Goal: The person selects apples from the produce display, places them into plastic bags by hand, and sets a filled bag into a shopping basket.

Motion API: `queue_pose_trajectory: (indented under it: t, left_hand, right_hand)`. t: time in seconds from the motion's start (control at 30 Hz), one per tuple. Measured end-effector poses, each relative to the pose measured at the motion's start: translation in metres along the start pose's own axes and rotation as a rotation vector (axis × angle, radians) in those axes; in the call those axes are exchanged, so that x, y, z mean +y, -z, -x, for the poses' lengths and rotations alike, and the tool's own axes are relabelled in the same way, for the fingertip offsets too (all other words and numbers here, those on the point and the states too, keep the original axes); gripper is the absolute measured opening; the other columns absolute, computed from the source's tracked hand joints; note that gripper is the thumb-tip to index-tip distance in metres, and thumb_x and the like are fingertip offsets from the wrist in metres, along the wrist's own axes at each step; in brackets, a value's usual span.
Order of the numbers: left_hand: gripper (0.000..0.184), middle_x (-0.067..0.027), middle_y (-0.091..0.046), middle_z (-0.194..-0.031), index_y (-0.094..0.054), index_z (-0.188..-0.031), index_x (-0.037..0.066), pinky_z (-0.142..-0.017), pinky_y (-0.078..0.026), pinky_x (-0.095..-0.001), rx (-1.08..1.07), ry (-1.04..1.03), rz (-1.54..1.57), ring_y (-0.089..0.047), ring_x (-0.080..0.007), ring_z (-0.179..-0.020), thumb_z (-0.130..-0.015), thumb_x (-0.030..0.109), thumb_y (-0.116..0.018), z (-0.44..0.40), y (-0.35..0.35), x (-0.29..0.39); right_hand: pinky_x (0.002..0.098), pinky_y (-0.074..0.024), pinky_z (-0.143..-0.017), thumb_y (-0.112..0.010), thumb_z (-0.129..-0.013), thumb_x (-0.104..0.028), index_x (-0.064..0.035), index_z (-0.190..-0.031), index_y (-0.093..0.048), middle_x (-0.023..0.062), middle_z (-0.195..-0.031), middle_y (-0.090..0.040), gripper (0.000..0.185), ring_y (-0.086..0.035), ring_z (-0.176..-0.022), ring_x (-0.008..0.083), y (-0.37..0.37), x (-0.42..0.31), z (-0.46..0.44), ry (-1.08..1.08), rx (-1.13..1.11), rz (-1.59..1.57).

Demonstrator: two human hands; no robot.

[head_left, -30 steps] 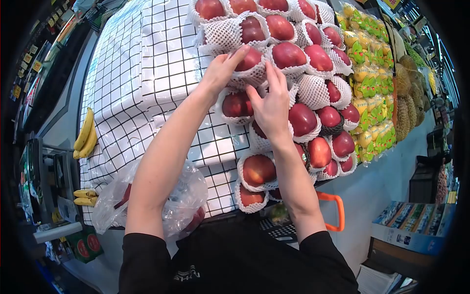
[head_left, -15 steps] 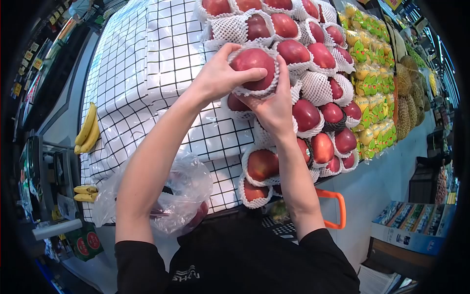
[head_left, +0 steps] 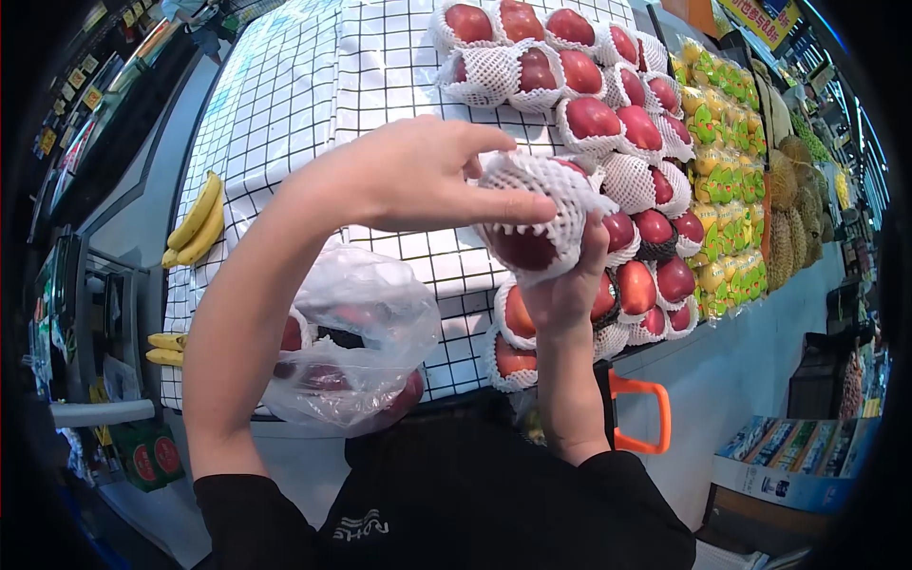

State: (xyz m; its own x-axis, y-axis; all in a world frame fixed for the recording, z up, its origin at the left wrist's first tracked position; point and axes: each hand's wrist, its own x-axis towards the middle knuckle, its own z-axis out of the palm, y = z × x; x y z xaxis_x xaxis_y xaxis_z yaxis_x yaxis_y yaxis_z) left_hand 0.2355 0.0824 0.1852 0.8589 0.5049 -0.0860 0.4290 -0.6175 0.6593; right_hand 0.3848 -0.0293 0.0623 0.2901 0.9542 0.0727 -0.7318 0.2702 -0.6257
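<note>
A large round red fruit (head_left: 525, 249) in a white foam net (head_left: 546, 185) is held between both hands above the stall. My left hand (head_left: 427, 176) comes from the left, its thumb lying across the net and its fingers bent at the far side. From below, my right hand (head_left: 570, 290) cups the fruit, with fingers up along its right side. The net covers most of the fruit's top, and dark red skin shows underneath. A clear plastic bag (head_left: 389, 285) with several red fruits in it lies by my left forearm.
Rows of netted red fruits (head_left: 591, 118) fill the right of the checked cloth (head_left: 399, 85). Packed yellow fruit (head_left: 727, 204) stands beyond them. Bananas (head_left: 199, 220) lie at the left edge. An orange handle (head_left: 641, 416) sticks out at the front right.
The fruit has been turned and moved lower and to the right, so the net now faces me instead of bare skin. My left hand has shifted over its top. The view has shifted slightly.
</note>
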Motion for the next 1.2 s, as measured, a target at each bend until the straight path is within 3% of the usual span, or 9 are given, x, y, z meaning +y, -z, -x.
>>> queue_pose_trajectory:
  t: [0.1, 0.13, 0.2, 0.33, 0.57, 0.7, 0.87, 1.03, 1.2]
  left_hand:
    - [0.08, -0.0252, -0.066, -0.102, -0.044, -0.138, -0.001, -0.085, -0.05, -0.0377, 0.128, -0.068, -0.139, -0.066, -0.0331, -0.098, -0.081, 0.052, -0.067, 0.033, -0.024, -0.008]
    - [0.091, -0.0272, -0.062, -0.114, -0.03, -0.145, -0.001, -0.091, -0.048, -0.038, 0.057, 0.076, 0.005, -0.062, -0.0329, -0.107, -0.08, 0.046, -0.071, 0.047, -0.03, -0.002]
    - [0.102, -0.0255, -0.052, -0.129, -0.013, -0.15, 0.0, -0.095, -0.046, -0.0361, 0.184, 0.056, 0.309, -0.056, -0.03, -0.117, -0.079, 0.039, -0.075, 0.069, -0.053, -0.009]
    - [0.111, -0.0218, -0.045, -0.135, -0.004, -0.151, 0.002, -0.099, -0.043, -0.0349, 0.37, 0.091, 0.541, -0.049, -0.0264, -0.123, -0.076, 0.033, -0.079, 0.091, -0.073, -0.002]
    - [0.126, -0.0162, -0.047, -0.128, 0.007, -0.151, 0.005, -0.099, -0.043, -0.0357, 0.5, -0.113, 0.652, -0.051, -0.0229, -0.118, -0.064, 0.009, -0.084, 0.119, -0.083, -0.001]
    - [0.128, -0.0198, -0.044, -0.133, 0.011, -0.15, 0.005, -0.1, -0.042, -0.0356, 0.505, -0.134, 0.574, -0.049, -0.026, -0.121, -0.06, 0.006, -0.08, 0.133, -0.08, -0.005]
    - [0.134, -0.029, -0.031, -0.146, 0.009, -0.15, 0.004, -0.108, -0.033, -0.0376, 0.402, -0.288, 0.326, -0.038, -0.0343, -0.134, -0.053, 0.012, -0.083, 0.146, -0.077, -0.007]
    - [0.127, -0.0281, -0.026, -0.149, -0.001, -0.15, -0.001, -0.108, -0.034, -0.0393, 0.32, -0.441, 0.212, -0.036, -0.0399, -0.134, -0.053, 0.016, -0.082, 0.151, -0.066, -0.015]
    - [0.116, -0.0285, -0.029, -0.147, -0.01, -0.149, -0.003, -0.105, -0.037, -0.0398, 0.356, -0.555, 0.131, -0.042, -0.0423, -0.128, -0.06, 0.022, -0.08, 0.154, -0.061, -0.026]
  right_hand:
    - [0.0498, -0.04, -0.104, -0.044, -0.092, -0.055, -0.0055, -0.138, -0.04, 0.0153, -0.135, -0.049, 0.068, -0.051, -0.122, 0.0327, -0.007, 0.013, 0.018, -0.092, -0.074, -0.053]
    - [0.0496, -0.0403, -0.103, -0.044, -0.092, -0.055, -0.0051, -0.138, -0.041, 0.0153, -0.134, -0.051, 0.068, -0.052, -0.121, 0.0327, -0.011, 0.016, 0.025, -0.124, -0.061, -0.037]
    - [0.0463, -0.0399, -0.104, -0.043, -0.093, -0.053, -0.0028, -0.136, -0.041, 0.0149, -0.132, -0.053, 0.067, -0.052, -0.12, 0.032, -0.025, 0.021, 0.037, -0.132, -0.022, 0.005]
    - [0.0465, -0.0362, -0.107, -0.044, -0.093, -0.054, -0.0027, -0.138, -0.038, 0.015, -0.136, -0.049, 0.069, -0.048, -0.125, 0.0317, -0.044, 0.037, 0.056, -0.101, -0.042, 0.062]
    - [0.0425, -0.0334, -0.11, -0.071, -0.078, -0.046, -0.0004, -0.148, -0.014, 0.0174, -0.139, -0.04, 0.101, -0.042, -0.13, 0.0275, -0.063, 0.044, 0.077, 0.092, -0.138, 0.098]
    - [0.0416, -0.0349, -0.109, -0.082, -0.067, -0.037, -0.0005, -0.15, -0.008, 0.0186, -0.142, -0.037, 0.117, -0.042, -0.13, 0.0274, -0.06, 0.037, 0.082, 0.015, -0.233, 0.219]
    - [0.0409, -0.0295, -0.111, -0.095, -0.045, -0.026, -0.0028, -0.151, 0.002, 0.0236, -0.154, -0.015, 0.145, -0.03, -0.139, 0.0279, -0.054, 0.027, 0.085, 0.01, -0.396, 0.347]
    - [0.0388, -0.028, -0.111, -0.094, -0.044, -0.016, -0.0016, -0.151, 0.0, 0.0245, -0.153, -0.02, 0.144, -0.032, -0.138, 0.0272, -0.063, 0.026, 0.096, -0.044, -0.452, 0.432]
    - [0.038, -0.0334, -0.108, -0.091, -0.046, -0.01, 0.0036, -0.15, -0.009, 0.0186, -0.138, -0.043, 0.133, -0.046, -0.128, 0.0248, -0.066, 0.026, 0.095, -0.005, -0.457, 0.479]
